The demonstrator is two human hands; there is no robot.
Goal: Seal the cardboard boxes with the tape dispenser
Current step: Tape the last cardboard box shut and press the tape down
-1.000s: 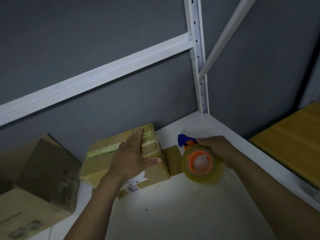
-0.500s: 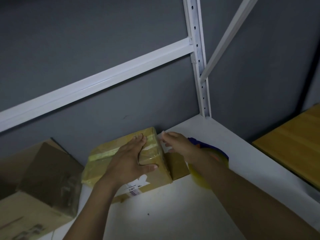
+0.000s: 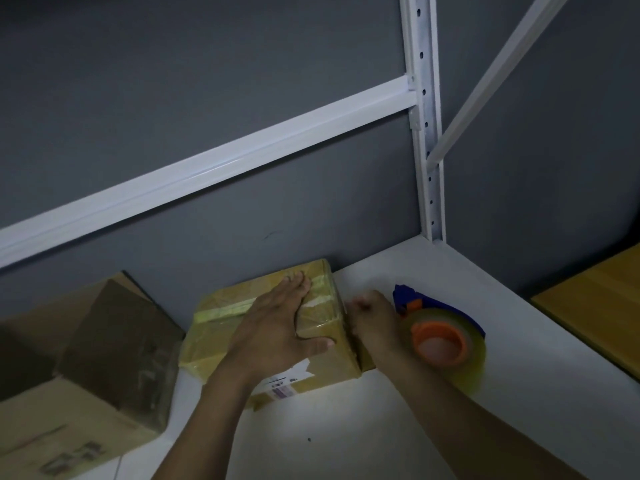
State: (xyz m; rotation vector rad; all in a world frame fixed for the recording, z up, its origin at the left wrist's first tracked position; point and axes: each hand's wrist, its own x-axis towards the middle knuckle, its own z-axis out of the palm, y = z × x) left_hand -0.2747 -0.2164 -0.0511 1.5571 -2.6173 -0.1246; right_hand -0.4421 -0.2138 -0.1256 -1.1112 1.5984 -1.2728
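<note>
Tape dispenser (image 3: 446,344) just beside right grip (image 3: 374,323)

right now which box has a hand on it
The taped box with the white label, under the left hand; the boxes farther left are untouched.

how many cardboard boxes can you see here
2 for sure: a taped box under the left hand, and a darker box at the left edge. The pale cardboard below it may be a third.
</note>
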